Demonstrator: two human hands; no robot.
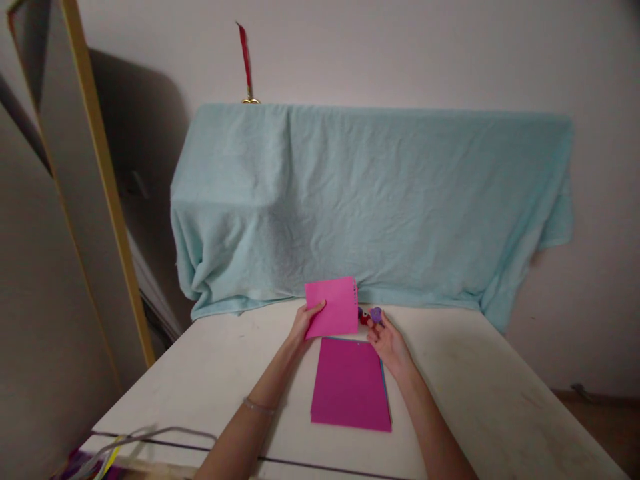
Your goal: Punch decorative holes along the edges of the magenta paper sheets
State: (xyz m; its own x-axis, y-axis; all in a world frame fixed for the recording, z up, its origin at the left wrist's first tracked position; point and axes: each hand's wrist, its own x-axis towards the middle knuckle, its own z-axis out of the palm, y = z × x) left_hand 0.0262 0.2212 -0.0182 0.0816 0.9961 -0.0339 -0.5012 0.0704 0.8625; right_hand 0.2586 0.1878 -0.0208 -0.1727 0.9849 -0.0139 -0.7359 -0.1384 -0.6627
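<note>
My left hand (306, 323) pinches the lower left corner of a pink sheet of paper (333, 307) and holds it up above the table. Small holes or notches run along the sheet's right edge. My right hand (388, 345) grips a small purple tool (375, 315) with a red part, right beside that edge. Below both hands a stack of paper (350, 385) lies flat on the white table (210, 373); its top sheet is magenta and blue edges show on its right side.
A light blue cloth (370, 200) covers a bulky object at the table's far edge, against the wall. A red ribbon (245, 60) sticks up behind it. A wood-framed panel (95, 167) leans at the left. Cables (150, 437) lie at the near left corner.
</note>
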